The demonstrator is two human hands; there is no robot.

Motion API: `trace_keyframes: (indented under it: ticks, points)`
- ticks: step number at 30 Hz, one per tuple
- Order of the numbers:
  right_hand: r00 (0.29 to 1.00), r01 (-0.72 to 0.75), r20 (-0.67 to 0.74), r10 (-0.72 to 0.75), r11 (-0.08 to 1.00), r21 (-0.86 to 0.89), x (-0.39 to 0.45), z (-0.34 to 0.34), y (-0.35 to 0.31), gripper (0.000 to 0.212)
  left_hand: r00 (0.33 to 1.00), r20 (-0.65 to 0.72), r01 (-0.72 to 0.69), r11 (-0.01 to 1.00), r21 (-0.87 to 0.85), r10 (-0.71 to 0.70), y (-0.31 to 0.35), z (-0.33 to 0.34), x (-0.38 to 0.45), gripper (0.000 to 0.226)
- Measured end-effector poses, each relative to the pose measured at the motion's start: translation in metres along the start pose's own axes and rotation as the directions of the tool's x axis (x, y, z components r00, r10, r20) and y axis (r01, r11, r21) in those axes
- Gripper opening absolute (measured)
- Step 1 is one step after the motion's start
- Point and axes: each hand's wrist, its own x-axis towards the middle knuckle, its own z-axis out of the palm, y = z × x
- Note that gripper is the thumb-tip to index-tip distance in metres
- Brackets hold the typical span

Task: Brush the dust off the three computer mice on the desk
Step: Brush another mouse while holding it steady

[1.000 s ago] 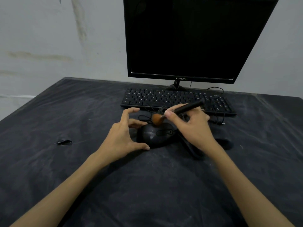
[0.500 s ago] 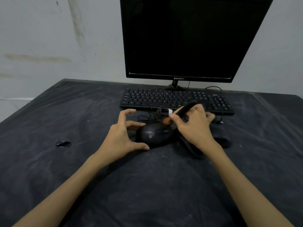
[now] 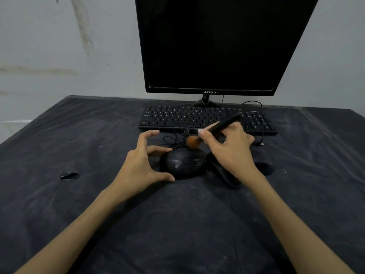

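Fingers point(image 3: 205, 134) of the right hand point(image 3: 231, 151) pinch the brush point(image 3: 215, 129), its orange tuft just above the far edge of the middle mouse point(image 3: 182, 162). The left hand point(image 3: 141, 161) curls loosely at the mouse's 9 o'clock, thumb touching it, gripping nothing. A second mouse point(image 3: 223, 175) sits at 3 o'clock, half hidden; the third looks like the dark shape farther right. The tuft could snag the tangled cord point(image 3: 177, 139) at 12 o'clock and tug the mouse.

Black mouse point(image 3: 182, 162), orange-bristled brush point(image 3: 194, 141), black desk point(image 3: 98, 155)
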Motion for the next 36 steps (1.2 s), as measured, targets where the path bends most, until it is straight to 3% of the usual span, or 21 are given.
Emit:
trace_keyframes:
  ticks: [2,6,7,13,18,22,23,29,34,36]
  points:
    - [0.996,-0.064,0.074,0.054,0.987,0.147,-0.002,0.003,-0.004,0.022,1.0,0.001,-0.006,1.0,0.001,0.006,0.0,0.0,0.0,0.107]
    - [0.997,-0.019,0.07,0.039,0.962,-0.274,0.003,0.004,0.005,0.028,1.0,0.002,0.011,1.0,-0.016,-0.011,0.0,0.0,0.0,0.107]
    - [0.998,-0.022,0.049,0.038,0.956,-0.294,0.004,0.001,0.007,0.03,1.0,0.003,0.014,1.0,-0.02,-0.014,0.0,0.0,0.0,0.107]
    - [0.997,-0.068,0.037,0.073,0.991,-0.111,-0.003,0.005,0.006,0.028,1.0,0.007,-0.014,1.0,0.003,0.014,0.002,-0.001,-0.001,0.107]
    - [0.983,-0.148,0.137,0.127,0.976,0.159,-0.008,0.005,0.005,0.022,0.999,0.006,-0.036,0.999,0.019,0.036,0.003,-0.001,-0.002,0.108]
    - [0.996,-0.024,0.07,0.047,0.955,-0.297,-0.002,-0.002,0.013,0.026,1.0,0.004,-0.031,0.999,0.011,0.031,0.002,-0.001,-0.002,0.106]
    - [0.999,0.003,0.044,0.012,0.942,-0.336,-0.002,-0.003,0.012,0.027,1.0,0.004,-0.03,1.0,0.008,0.03,0.002,-0.001,-0.002,0.106]
    - [0.99,0.132,0.042,-0.133,0.99,0.045,-0.015,0.003,-0.005,0.014,0.999,0.01,-0.036,0.999,0.025,0.036,0.001,-0.001,-0.002,0.106]
    - [0.996,0.083,0.066,-0.066,0.953,-0.29,-0.006,-0.003,0.01,0.023,0.999,0.001,-0.032,0.999,0.01,0.032,0.001,0.001,-0.002,0.106]
    - [0.996,0.089,-0.005,-0.094,0.963,-0.255,-0.006,-0.006,0.008,0.022,0.999,0.002,-0.034,0.999,0.012,0.034,0.001,0.001,-0.002,0.106]
